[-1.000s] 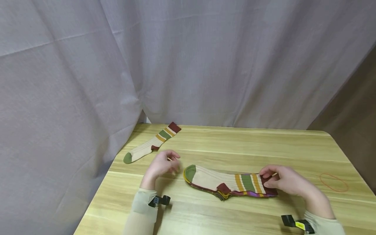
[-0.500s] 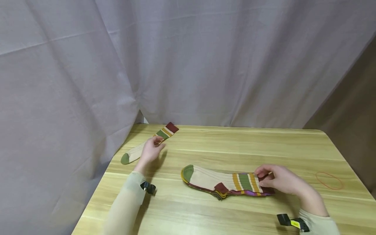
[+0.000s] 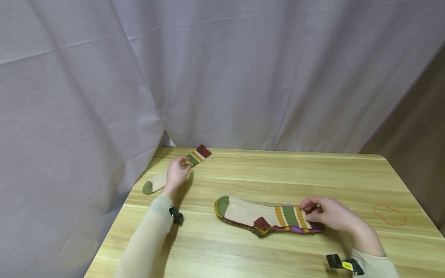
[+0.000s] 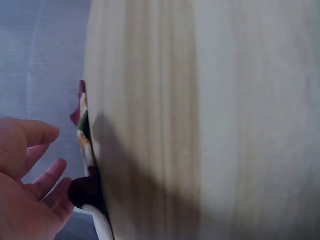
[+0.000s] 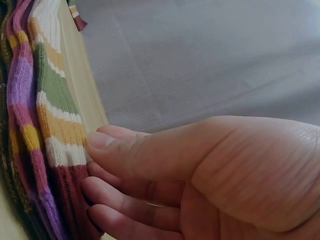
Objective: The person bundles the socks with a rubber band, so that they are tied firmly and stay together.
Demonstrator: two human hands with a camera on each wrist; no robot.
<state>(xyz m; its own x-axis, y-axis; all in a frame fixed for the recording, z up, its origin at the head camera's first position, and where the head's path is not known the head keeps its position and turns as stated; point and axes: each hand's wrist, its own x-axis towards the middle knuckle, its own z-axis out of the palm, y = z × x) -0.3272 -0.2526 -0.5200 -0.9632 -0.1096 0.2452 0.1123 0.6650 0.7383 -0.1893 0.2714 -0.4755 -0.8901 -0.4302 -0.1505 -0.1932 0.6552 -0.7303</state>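
1. We see the single sock (image 3: 197,155) lying aslant on the far left of the table (image 3: 222,255), its green toe (image 3: 147,187) nearer us and its maroon cuff (image 3: 203,151) pointing far and right.
2. We judge it light, soft and limp, with nothing fragile about it; the knit should give good grip, though an end would probably droop if we lifted it by the other.
3. We would take hold across the striped leg near the heel, where the weight should balance, or by the cuff to keep it flat.
4. Our left hand (image 3: 177,174) is over the middle of that sock, thumb and fingers parted with nothing pinched between them; we cannot tell whether a fingertip touches the cloth.
5. Our right hand (image 3: 332,211) rests its loosely bent fingertips on the cuff end of the stack of socks (image 3: 250,212), near and right; we see no fold pinched there.
6. The stack's top sock is cream with fine ribs and mustard and green bands; a purple sock (image 5: 22,85) shows below it, its edge knitted and slightly wavy.
7. We see smooth, pale, wood-grained boarding under everything, a thin reddish loop (image 3: 392,209) at the right, and a grey woven curtain (image 3: 222,77) falling in soft folds behind.
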